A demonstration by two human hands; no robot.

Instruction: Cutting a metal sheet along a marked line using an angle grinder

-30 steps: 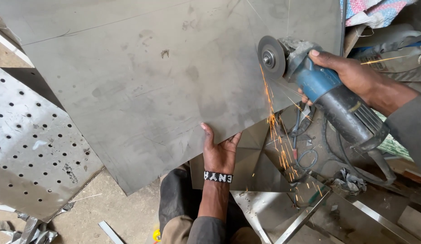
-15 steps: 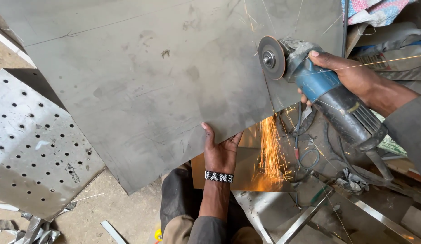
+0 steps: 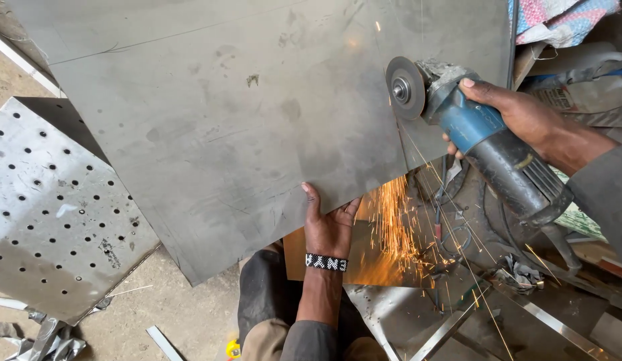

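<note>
Looking from the left, I see a metal plate with holes (image 3: 54,214) lying on the floor. Next comes the big gray metal sheet (image 3: 244,120). My left hand (image 3: 329,227) grips its bottom edge, thumb on top. My right hand (image 3: 525,117) is wrapped tight around the blue grinder (image 3: 471,130), its disc cutting the sheet. Sparks (image 3: 398,234) fall below.

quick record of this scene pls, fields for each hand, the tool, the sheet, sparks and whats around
left hand: grips near edge of the metal sheet, thumb on top
right hand: holds the angle grinder by its blue body
disc: at a cut in the sheet
sparks: falling below the sheet
wristband: beaded, black and white, left wrist
surroundings: perforated plate at left, metal strips on the floor
</note>
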